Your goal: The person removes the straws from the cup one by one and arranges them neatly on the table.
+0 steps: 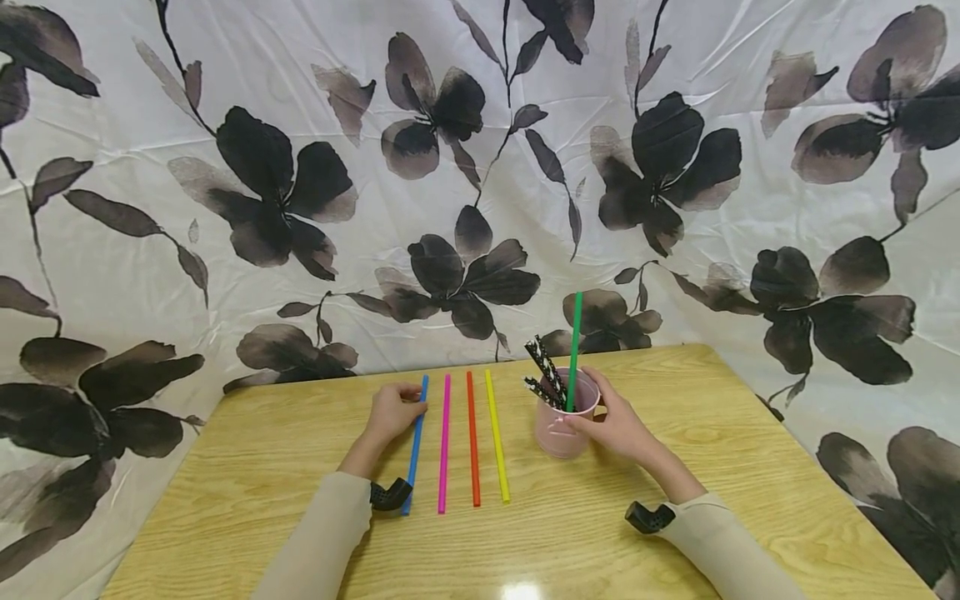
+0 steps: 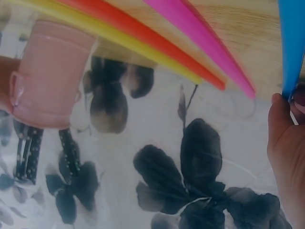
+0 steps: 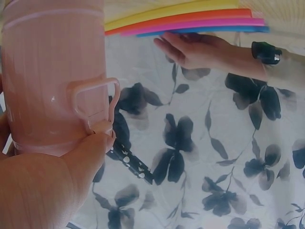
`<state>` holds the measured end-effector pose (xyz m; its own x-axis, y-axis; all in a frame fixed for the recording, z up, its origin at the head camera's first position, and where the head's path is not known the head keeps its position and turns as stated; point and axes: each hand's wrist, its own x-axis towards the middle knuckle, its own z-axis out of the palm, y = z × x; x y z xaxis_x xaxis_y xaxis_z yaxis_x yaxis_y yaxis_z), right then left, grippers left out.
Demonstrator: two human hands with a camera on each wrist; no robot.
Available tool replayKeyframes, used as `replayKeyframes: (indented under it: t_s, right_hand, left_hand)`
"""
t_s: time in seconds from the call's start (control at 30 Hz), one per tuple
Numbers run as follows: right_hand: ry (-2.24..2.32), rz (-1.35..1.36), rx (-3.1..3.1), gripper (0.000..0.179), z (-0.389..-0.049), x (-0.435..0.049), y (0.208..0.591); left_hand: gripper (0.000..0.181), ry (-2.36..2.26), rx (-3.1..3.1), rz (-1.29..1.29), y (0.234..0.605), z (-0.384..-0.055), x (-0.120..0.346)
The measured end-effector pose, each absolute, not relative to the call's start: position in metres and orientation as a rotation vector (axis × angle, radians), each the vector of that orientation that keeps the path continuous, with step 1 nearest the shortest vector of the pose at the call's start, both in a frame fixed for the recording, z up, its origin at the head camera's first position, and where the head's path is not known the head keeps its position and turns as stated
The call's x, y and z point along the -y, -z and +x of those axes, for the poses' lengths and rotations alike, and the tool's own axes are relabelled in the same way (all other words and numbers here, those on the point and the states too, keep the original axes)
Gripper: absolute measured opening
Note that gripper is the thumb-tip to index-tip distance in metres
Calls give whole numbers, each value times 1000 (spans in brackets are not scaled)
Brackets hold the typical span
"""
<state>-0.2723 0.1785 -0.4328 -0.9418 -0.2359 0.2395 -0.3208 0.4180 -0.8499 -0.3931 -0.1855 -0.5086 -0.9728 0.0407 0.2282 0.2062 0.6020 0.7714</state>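
Observation:
Four plastic straws lie side by side on the wooden table: a blue straw (image 1: 416, 450), a magenta straw (image 1: 444, 446), a red straw (image 1: 473, 442) and a yellow straw (image 1: 497, 437). My left hand (image 1: 392, 414) pinches the blue straw near its far end with thumb and fingertips. To the right stands a small pink bucket (image 1: 558, 437) with little side handles. Around its rim and far side, my right hand (image 1: 618, 425) grips it. A green straw (image 1: 576, 350) rises upright from the bucket, beside several black-and-white patterned straws (image 1: 546, 371) that lean left.
The light wooden table (image 1: 285, 467) ends against a white cloth (image 1: 555, 208) printed with dark flowers. Black wrist cameras sit on both sleeves (image 1: 322, 525).

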Motion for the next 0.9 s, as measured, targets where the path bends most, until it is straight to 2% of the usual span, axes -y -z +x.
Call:
replayKeyframes:
  t_s: [0.9]
  right_hand:
    - [-1580,498,2562,81,-274,-179,436]
  left_hand:
    - [30,1246,2614,-171,512,-393,186]
